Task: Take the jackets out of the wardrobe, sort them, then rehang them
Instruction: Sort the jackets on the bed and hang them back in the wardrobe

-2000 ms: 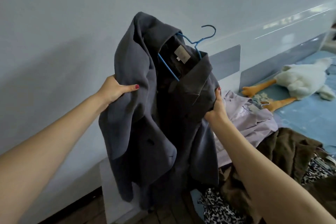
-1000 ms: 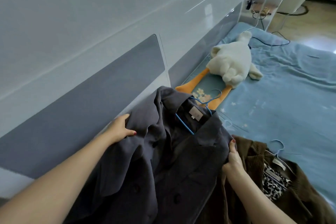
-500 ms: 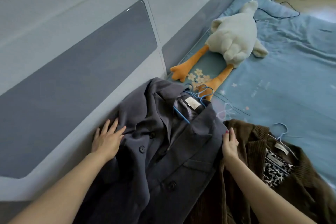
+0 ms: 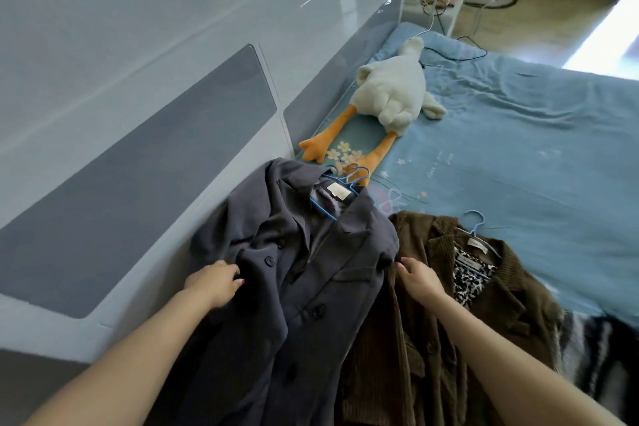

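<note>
While the grey jacket (image 4: 304, 290) lies flat on the bed (image 4: 518, 156) against the headboard (image 4: 145, 162), its blue hanger (image 4: 340, 188) at the collar, the left hand (image 4: 212, 282) curls its grip into the cloth near the left shoulder. The right hand (image 4: 420, 280) pinches the jacket's right shoulder edge, resting over the brown corduroy jacket (image 4: 446, 315) just beside it. A plush goose (image 4: 390, 93) lies farther up the bed.

A dark grey double-breasted jacket (image 4: 304, 287) lies front-up on the bed (image 4: 518, 156) beside the headboard, on a blue wire hanger (image 4: 332, 197), collar away from the person. Just beside it, touching, lies a brown corduroy jacket (image 4: 449, 322) with leopard-print lining, on a pale blue hanger (image 4: 479, 228).
</note>
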